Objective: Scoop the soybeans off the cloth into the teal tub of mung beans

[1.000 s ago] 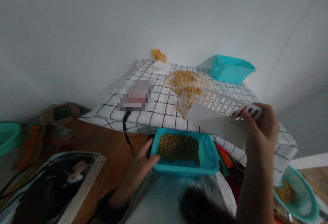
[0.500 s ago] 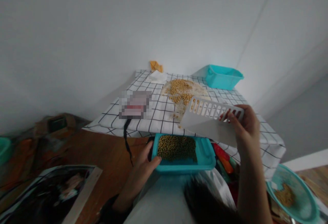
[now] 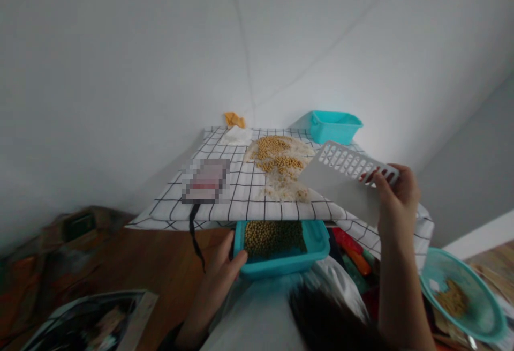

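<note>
My left hand (image 3: 220, 278) grips the left end of a turquoise plastic box (image 3: 277, 268), thumb over its rim. Tan beans (image 3: 261, 239) fill much of the box, darker in shadow toward the right, and the table edge hangs over its far side. In my right hand (image 3: 395, 201) is a thin white plastic panel (image 3: 341, 182) with a row of slots along its upper edge. It is tilted above the table's right side, its left corner near a spread of tan beans (image 3: 277, 152) and pale husk debris (image 3: 285, 187) on the checked cloth.
A second turquoise box (image 3: 335, 128) stands at the back right of the checked cloth (image 3: 241, 201). Also there are a blurred-out flat object (image 3: 206, 180) with a black strap, white tissue (image 3: 236, 135) and a yellow cloth (image 3: 235, 119). A turquoise basin (image 3: 463, 297) sits low right.
My right hand has moved the slotted panel rightward, away from the beans, raising its slotted edge and uncovering more debris. My left hand still holds the box. The view has shifted slightly.
</note>
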The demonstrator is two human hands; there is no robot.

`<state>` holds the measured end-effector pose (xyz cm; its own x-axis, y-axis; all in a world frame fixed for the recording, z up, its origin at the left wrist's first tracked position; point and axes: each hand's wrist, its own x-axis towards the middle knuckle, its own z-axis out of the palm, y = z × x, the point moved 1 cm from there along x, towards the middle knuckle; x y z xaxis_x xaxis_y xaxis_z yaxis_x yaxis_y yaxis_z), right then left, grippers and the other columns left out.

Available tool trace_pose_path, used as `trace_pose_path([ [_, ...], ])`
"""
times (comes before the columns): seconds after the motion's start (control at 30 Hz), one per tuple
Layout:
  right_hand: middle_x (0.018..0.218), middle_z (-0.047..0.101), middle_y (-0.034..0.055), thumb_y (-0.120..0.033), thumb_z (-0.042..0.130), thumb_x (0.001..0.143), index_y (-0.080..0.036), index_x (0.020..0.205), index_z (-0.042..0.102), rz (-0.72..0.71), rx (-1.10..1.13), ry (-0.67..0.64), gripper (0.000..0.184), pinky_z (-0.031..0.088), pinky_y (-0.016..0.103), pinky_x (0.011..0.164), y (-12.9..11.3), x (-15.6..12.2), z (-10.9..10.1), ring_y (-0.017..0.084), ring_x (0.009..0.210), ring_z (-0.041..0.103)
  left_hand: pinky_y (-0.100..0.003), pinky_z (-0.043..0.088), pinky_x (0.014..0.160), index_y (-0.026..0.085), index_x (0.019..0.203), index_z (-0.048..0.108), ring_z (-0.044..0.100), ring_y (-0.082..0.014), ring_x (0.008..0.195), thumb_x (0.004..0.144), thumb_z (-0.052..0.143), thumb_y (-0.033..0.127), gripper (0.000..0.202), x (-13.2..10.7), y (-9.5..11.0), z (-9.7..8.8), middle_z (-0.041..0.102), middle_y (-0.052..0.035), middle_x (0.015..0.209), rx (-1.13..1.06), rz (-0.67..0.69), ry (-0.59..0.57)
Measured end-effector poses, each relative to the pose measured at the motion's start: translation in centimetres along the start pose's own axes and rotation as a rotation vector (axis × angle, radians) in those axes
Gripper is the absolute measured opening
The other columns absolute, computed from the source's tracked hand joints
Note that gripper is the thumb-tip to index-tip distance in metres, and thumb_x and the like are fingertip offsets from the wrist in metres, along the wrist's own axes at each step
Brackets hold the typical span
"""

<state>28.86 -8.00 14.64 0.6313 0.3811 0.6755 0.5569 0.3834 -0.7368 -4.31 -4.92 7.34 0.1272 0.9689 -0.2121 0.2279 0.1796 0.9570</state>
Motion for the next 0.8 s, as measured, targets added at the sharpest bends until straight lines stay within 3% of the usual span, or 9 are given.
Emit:
trace_pose_path([
  [0.1,0.077,0.057,-0.0024,-0.034,0.064,0.078,-0.022,0.093,0.057,-0.016,-0.048,0.146,0.021,0.043,0.027,0.064,1.2,0.7,0.2,0.015,0.067,0.055,-0.027,0.037,0.049,0.021,0.106,0.062,0.049,-0.0178,0.05,0.073,0.051,0.032,0.036,0.0,0.8,0.0,0.049,0.0081,0.052,0.075,0.058,-0.044],
  [0.2,0.075,0.055,-0.0034,-0.032,0.064,0.076,-0.021,0.091,0.057,0.007,-0.04,0.187,0.02,0.042,0.027,0.064,2.4,2.1,1.6,0.014,0.066,0.053,-0.032,0.045,0.064,0.023,0.099,0.062,0.061,-0.0231,0.068,0.075,0.047,0.035,0.03,0.1,1.1,-0.1,0.06,0.0027,0.066,0.171,0.118,-0.048],
  [0.37,0.08,0.061,-0.0009,-0.027,0.061,0.08,-0.019,0.095,0.061,0.033,-0.014,0.122,0.018,0.046,0.028,0.067,3.8,5.8,5.7,0.016,0.071,0.058,-0.043,0.043,0.096,0.022,0.104,0.06,0.062,-0.0309,0.109,0.078,0.04,0.034,0.035,0.5,0.6,0.3,0.069,-0.0091,0.103,0.293,0.124,0.019],
  [0.43,0.088,0.065,0.002,-0.028,0.06,0.086,-0.018,0.104,0.062,0.058,-0.013,0.056,0.021,0.05,0.031,0.071,4.2,7.2,7.5,0.017,0.078,0.061,-0.043,0.043,0.098,0.021,0.115,0.058,0.058,-0.0326,0.118,0.078,0.042,0.037,0.043,0.8,0.4,0.8,0.068,-0.0116,0.114,0.304,0.106,0.04],
  [0.5,0.108,0.065,0.0066,-0.032,0.06,0.091,-0.017,0.116,0.06,0.094,-0.015,-0.017,0.029,0.054,0.037,0.079,4.6,8.1,9.1,0.019,0.091,0.064,-0.04,0.048,0.089,0.021,0.117,0.057,0.06,-0.0324,0.113,0.077,0.044,0.037,0.045,1.1,0.4,1.5,0.069,-0.0114,0.112,0.292,0.098,0.006],
  [0.57,0.122,0.061,0.0091,-0.035,0.06,0.093,-0.017,0.124,0.057,0.127,-0.022,-0.084,0.036,0.054,0.042,0.085,5.0,8.2,10.4,0.021,0.102,0.063,-0.036,0.051,0.075,0.021,0.111,0.059,0.065,-0.0296,0.097,0.076,0.045,0.035,0.04,1.3,0.6,2.1,0.07,-0.0091,0.1,0.264,0.093,-0.061],
  [0.7,0.125,0.059,0.0094,-0.036,0.06,0.093,-0.017,0.125,0.056,0.153,-0.036,-0.182,0.037,0.054,0.044,0.087,5.2,7.3,11.6,0.022,0.105,0.062,-0.031,0.047,0.055,0.02,0.104,0.059,0.059,-0.0208,0.06,0.074,0.046,0.034,0.036,1.5,0.8,2.7,0.061,-0.0003,0.073,0.166,0.075,-0.151],
  [0.8,0.125,0.059,0.0093,-0.036,0.06,0.093,-0.017,0.125,0.056,0.133,-0.043,-0.224,0.038,0.054,0.044,0.087,4.9,6.7,11.9,0.023,0.105,0.062,-0.028,0.043,0.049,0.02,0.106,0.06,0.053,-0.0163,0.05,0.072,0.049,0.033,0.038,1.5,0.7,2.8,0.055,0.0043,0.064,0.007,0.029,-0.106],
])
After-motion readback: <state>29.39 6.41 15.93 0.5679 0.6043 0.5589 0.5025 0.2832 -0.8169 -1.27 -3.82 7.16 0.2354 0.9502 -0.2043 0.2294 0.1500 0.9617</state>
